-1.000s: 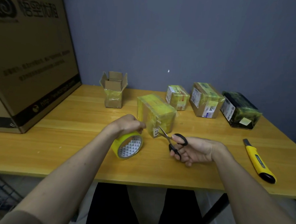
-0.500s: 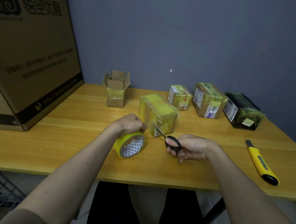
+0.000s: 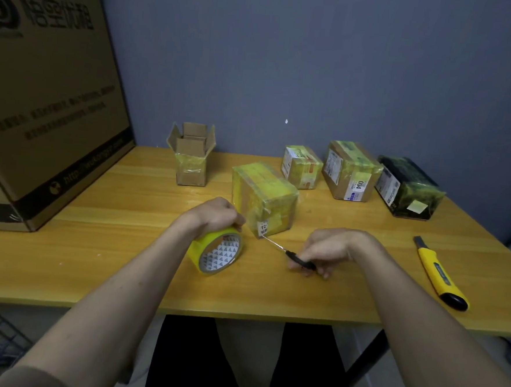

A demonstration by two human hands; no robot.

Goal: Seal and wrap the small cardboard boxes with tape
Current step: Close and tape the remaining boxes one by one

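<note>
Right hand lowered scissors to table, gripping them; left hand grips tape roll; wrapped box shut

left hand curled, right hand gripping

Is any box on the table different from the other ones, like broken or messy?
One stands out: the small cardboard box at the back left stands with its top flaps open, only its middle banded in yellow tape. The other four are taped shut. The rightmost, a black box, has crinkly, wrinkled wrap. Nothing looks spilled or broken.
</note>
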